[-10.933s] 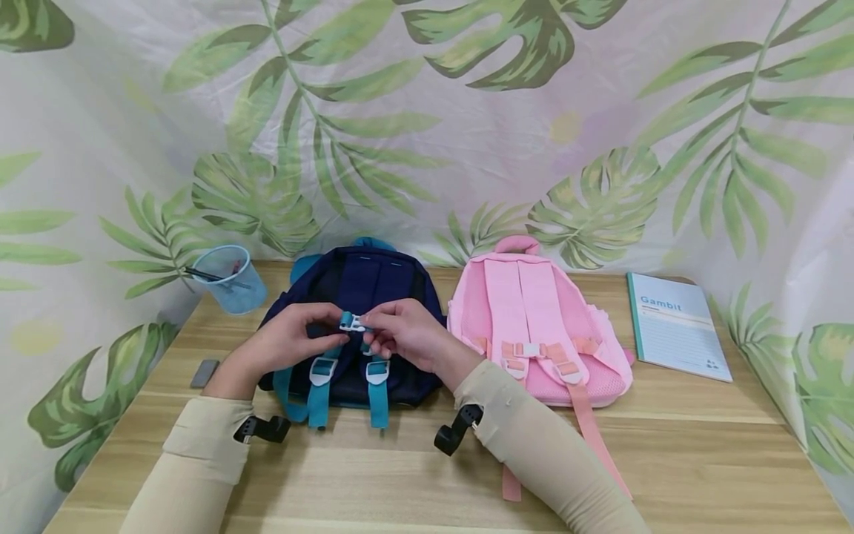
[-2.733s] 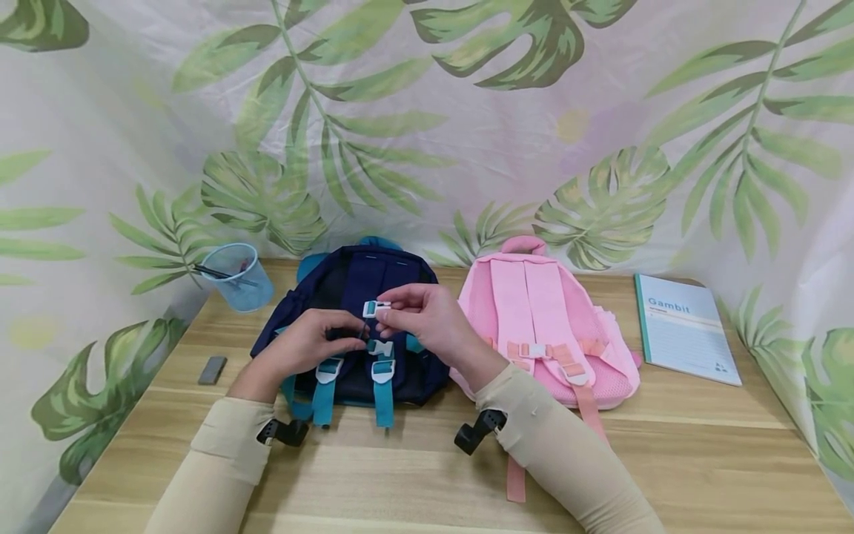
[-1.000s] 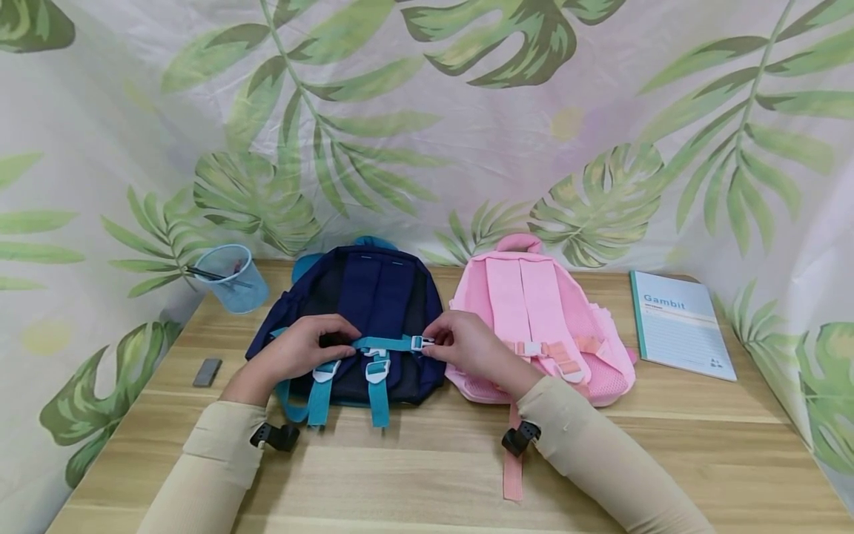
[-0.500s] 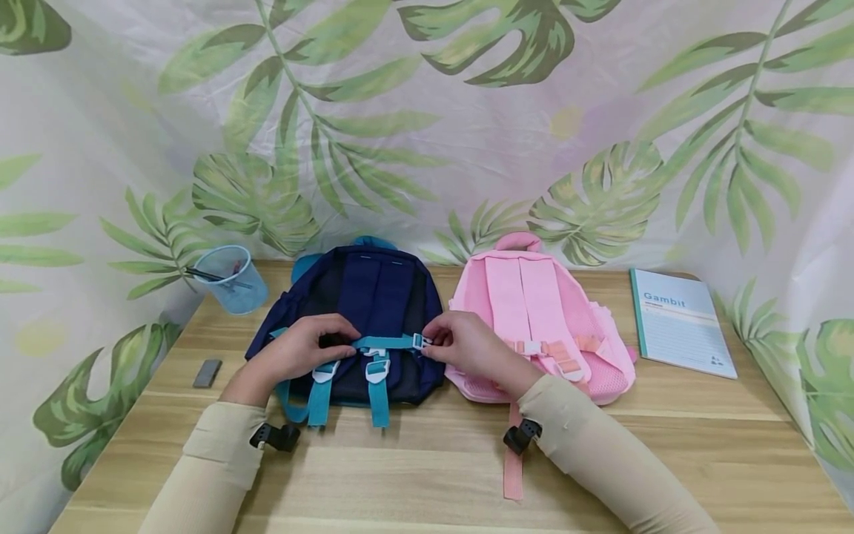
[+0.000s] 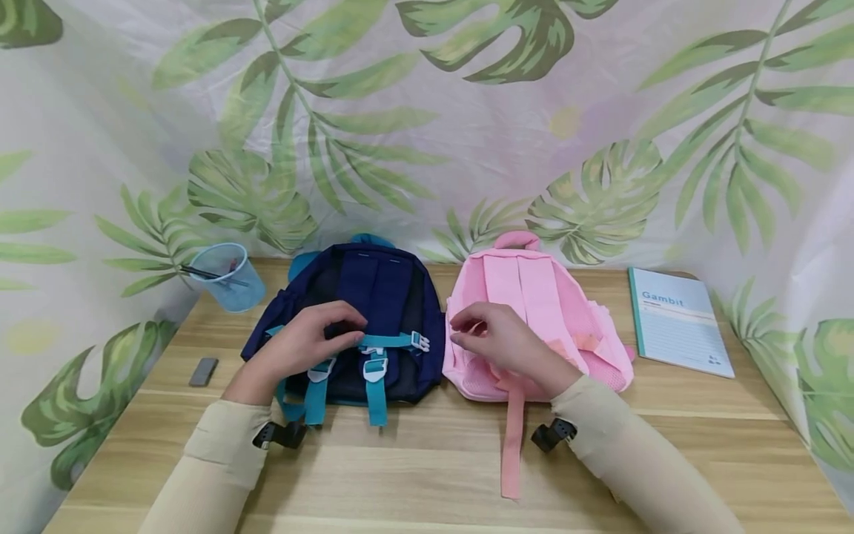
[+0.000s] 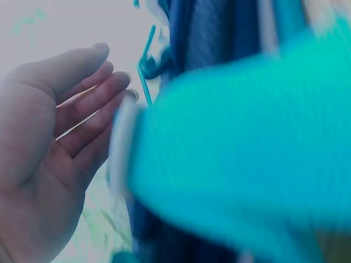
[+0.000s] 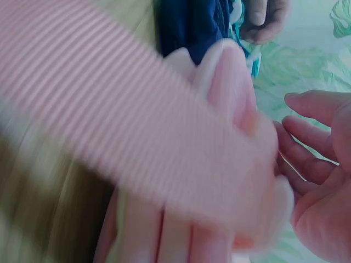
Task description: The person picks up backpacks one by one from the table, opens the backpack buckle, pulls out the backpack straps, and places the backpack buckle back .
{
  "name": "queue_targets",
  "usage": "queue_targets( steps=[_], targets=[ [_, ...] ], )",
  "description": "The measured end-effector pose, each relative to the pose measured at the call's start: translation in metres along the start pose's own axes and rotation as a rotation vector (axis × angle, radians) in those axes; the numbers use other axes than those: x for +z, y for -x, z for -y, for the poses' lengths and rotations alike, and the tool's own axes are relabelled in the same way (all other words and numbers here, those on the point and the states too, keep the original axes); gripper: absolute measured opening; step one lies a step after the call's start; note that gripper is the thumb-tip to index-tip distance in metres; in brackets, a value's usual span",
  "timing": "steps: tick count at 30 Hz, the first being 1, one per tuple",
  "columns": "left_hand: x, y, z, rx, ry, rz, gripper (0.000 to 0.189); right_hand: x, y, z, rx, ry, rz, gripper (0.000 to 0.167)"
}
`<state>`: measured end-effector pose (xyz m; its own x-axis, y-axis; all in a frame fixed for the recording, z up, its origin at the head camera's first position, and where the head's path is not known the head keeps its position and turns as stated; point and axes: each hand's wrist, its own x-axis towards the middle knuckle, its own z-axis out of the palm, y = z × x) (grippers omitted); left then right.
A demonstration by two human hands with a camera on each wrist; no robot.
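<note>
In the head view a navy backpack (image 5: 373, 289) lies on the table, its white buckles and teal straps facing up. A teal chest strap (image 5: 388, 340) runs across it, ending at the right in a white buckle prong (image 5: 420, 342). My left hand (image 5: 303, 343) hovers over the strap's left part, thumb and fingers apart. The left wrist view shows the left palm and loosely bent fingers (image 6: 90, 104) with nothing between them. My right hand (image 5: 503, 343) is over the pink backpack (image 5: 477, 285), its fingers loosely bent and holding nothing. It hides the pink chest buckle in the head view.
A blue mesh pen cup (image 5: 243, 289) holding pens stands at the back left. Near the left table edge lies a small grey block (image 5: 203, 371). A light-blue notebook (image 5: 680, 326) is at the right. One long pink strap (image 5: 512, 445) hangs toward the table's front.
Earlier both hands held up the teal strap and white buckle, then stretched the strap across the navy backpack. Now both have let go, and the right hand has moved right over the pink backpack.
</note>
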<state>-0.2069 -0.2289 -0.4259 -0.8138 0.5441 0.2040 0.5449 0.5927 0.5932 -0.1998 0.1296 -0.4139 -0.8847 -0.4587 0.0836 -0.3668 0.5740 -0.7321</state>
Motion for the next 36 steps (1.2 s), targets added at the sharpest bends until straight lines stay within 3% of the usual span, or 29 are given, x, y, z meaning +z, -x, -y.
queue_targets(
  steps=[6,11,20,25,31,36],
  targets=[
    [0.008,-0.018,-0.022,0.05,-0.006,0.02,0.02,-0.017,0.017,-0.015,-0.032,0.037,-0.039,0.019],
    [0.017,-0.039,-0.042,0.078,-0.002,0.071,0.022,-0.032,0.032,-0.028,0.009,0.046,-0.06,0.021],
    [0.045,-0.077,-0.072,0.183,-0.018,0.163,0.02,-0.051,0.053,-0.052,0.086,0.146,-0.058,0.025],
    [0.063,-0.096,-0.091,0.161,-0.091,0.229,0.019,-0.058,0.062,-0.064,0.074,0.178,-0.057,0.025],
    [0.09,-0.119,-0.11,0.097,-0.084,0.288,0.022,-0.062,0.067,-0.075,0.043,0.184,-0.055,0.024],
    [0.111,-0.137,-0.122,0.097,-0.087,0.307,0.023,-0.061,0.067,-0.079,0.05,0.187,-0.033,0.024]
  ],
)
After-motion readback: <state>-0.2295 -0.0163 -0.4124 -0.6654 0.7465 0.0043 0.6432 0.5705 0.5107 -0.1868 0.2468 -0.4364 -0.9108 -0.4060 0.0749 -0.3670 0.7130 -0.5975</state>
